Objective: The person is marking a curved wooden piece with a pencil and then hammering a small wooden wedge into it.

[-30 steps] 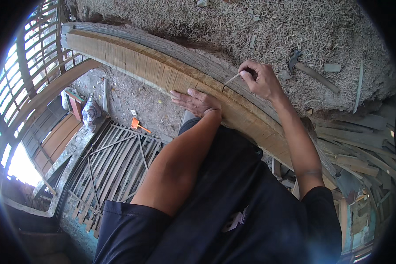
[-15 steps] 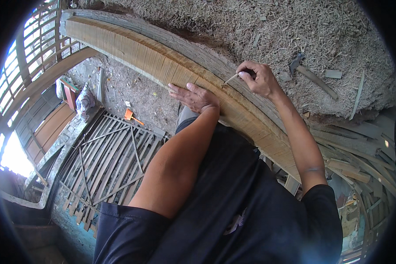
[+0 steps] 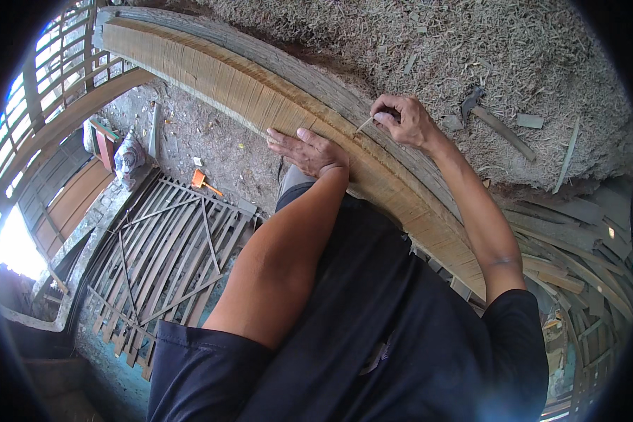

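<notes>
Tan and curved, the wooden beam [image 3: 197, 70] is stretched diagonally, its near edge partly covered by the flat, spread left hand [image 3: 309, 151]; at its far edge a thin stick [image 3: 364, 125] is pinched by the right hand [image 3: 406, 124], well apart from the hammer [image 3: 501, 129].

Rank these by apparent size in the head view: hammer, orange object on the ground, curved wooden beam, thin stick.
1. Curved wooden beam
2. Hammer
3. Orange object
4. Thin stick, judged by the part showing outside the right hand
</notes>
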{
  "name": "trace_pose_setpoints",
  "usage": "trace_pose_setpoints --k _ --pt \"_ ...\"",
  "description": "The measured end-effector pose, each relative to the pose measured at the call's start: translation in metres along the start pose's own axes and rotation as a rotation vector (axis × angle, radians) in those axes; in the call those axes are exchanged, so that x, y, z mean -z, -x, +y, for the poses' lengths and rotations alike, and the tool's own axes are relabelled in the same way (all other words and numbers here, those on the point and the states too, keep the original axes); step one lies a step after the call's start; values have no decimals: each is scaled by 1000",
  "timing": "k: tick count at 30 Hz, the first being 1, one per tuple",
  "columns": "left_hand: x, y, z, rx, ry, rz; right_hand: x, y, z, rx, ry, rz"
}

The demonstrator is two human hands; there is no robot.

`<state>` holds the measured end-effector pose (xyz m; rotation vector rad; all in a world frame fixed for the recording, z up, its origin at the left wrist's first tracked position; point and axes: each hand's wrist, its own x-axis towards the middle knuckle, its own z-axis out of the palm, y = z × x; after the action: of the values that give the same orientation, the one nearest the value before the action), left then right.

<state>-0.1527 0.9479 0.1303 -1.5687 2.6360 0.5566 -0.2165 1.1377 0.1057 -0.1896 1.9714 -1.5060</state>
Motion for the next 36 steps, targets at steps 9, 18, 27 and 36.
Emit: trace_pose_setpoints --k 9,18,27,36 --pt "1 7 2 -39 -23 29 17 -2 -13 -43 83 -131" --pt "1 12 0 -21 14 12 17 -21 -10 -597 -151 -428" --pt "1 19 1 -51 18 23 -6 -18 -33 -799 -28 -381" --pt "4 24 5 -91 11 33 -17 -15 -42 -862 -130 -411"
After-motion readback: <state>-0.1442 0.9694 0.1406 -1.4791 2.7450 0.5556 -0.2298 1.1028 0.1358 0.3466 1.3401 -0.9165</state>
